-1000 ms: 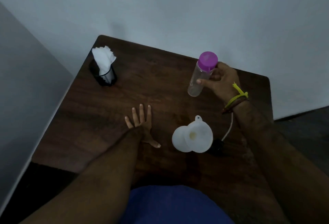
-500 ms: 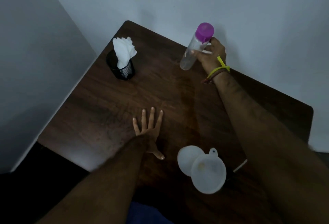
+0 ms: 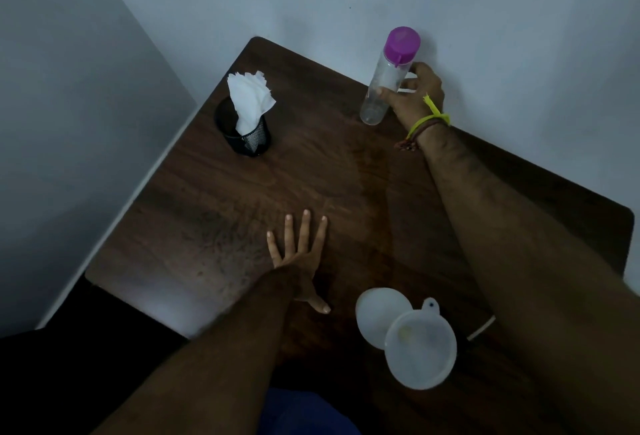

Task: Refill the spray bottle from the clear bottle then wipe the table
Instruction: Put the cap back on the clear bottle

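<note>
The clear bottle (image 3: pixel 381 85) with a purple cap stands at the far edge of the dark wooden table (image 3: pixel 221 206), close to the wall. My right hand (image 3: pixel 417 95) is wrapped around its middle, thumb in front. It looks empty. My left hand (image 3: pixel 299 254) lies flat on the table near the middle, fingers spread, holding nothing. A white funnel (image 3: pixel 420 348) sits in something at the near right; what is under it is hidden, so I cannot make out the spray bottle. A round white lid (image 3: pixel 379 313) lies beside the funnel.
A black mesh cup (image 3: pixel 247 135) holding white paper napkins (image 3: pixel 249 99) stands at the far left of the table. A thin white tube (image 3: pixel 481 329) shows by my right forearm. Grey walls close in on the left and behind.
My right hand has carried the clear bottle away from the funnel to the far edge by the wall. The view has tilted. My left hand has stayed flat in place.
</note>
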